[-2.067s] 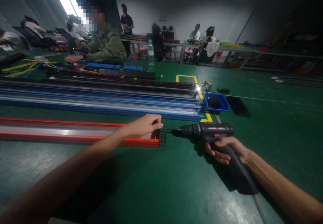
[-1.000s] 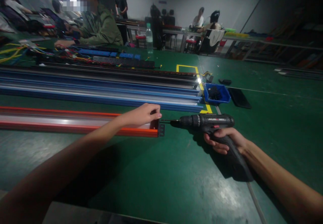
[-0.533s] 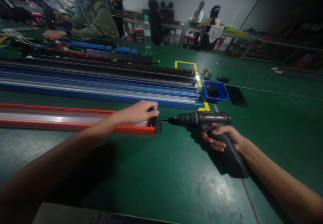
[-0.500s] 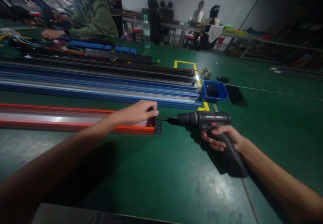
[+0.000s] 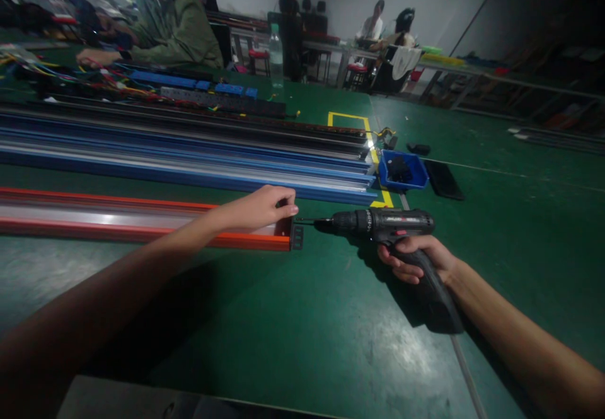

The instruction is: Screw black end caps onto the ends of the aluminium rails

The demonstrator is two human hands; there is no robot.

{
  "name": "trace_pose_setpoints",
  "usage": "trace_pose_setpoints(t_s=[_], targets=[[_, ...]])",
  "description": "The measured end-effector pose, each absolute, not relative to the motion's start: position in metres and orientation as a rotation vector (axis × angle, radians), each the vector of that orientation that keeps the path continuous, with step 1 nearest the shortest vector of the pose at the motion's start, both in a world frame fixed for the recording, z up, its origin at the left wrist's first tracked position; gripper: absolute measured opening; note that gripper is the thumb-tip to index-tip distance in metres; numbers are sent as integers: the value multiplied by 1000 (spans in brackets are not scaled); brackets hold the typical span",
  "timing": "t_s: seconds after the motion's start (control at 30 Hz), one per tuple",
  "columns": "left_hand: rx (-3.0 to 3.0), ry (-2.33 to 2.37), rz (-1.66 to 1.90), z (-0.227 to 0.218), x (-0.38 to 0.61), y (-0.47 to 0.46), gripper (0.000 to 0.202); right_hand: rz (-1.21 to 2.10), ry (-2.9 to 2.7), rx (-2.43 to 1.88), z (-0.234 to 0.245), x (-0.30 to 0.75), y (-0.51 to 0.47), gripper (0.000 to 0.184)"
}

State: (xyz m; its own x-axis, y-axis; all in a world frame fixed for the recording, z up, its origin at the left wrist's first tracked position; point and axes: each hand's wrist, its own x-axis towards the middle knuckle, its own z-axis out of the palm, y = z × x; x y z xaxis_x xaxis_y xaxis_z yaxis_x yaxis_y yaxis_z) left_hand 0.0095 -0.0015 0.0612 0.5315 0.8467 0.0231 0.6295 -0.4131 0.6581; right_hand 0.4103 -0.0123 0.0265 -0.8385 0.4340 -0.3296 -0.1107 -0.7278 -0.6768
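Back from the near edge of the surface [image 5: 307, 343] lies an orange rail [image 5: 255, 241], its end cap [image 5: 297, 237] facing the drill [image 5: 401, 221] the right hand [image 5: 425, 252] grips.
The left hand [image 5: 259, 208] curls there, its hold unclear; a skidding bit [image 5: 306, 221] could jab it.

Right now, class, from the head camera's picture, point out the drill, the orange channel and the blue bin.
Drill [image 5: 401, 221]: head view, on its black upper housing.
Orange channel [image 5: 255, 241]: head view, on its near side wall.
Blue bin [image 5: 405, 186]: head view, on its near wall.
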Motion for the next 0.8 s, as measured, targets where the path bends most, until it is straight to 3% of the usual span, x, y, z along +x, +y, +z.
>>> trace_pose_setpoints(t_s=[0.8], targets=[[2178,1188,476,62,9,-2,33,2589,-955,-663,25,412,-10,27]])
